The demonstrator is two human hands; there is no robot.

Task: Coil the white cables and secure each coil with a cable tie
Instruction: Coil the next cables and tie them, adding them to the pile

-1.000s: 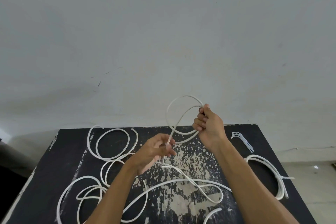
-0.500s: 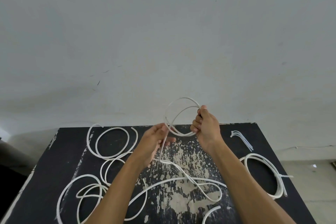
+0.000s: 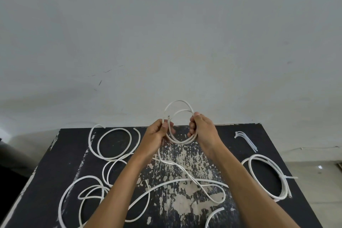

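A thin white cable coil [image 3: 178, 106] of about two loops is held upright above the far middle of the black table [image 3: 55, 170]. My right hand [image 3: 202, 129] grips its right side. My left hand [image 3: 157, 134] pinches its left side, with the cable's cut end sticking up by my thumb. The cable's loose tail [image 3: 187, 172] hangs from my left hand and snakes over the table. A finished coil [image 3: 268, 177] with a cable tie lies at the right. A small bunch of white cable ties [image 3: 246, 139] lies at the far right.
Several loose white cables [image 3: 114, 143] lie in loops over the left half of the table, and another cable [image 3: 87, 192] curls at the near left. A plain grey wall rises behind the table's far edge. The floor shows at the right.
My left hand has moved up and to the right, bringing the cable to the coil's left side. The coil has gained a loop and my right hand has held its place.
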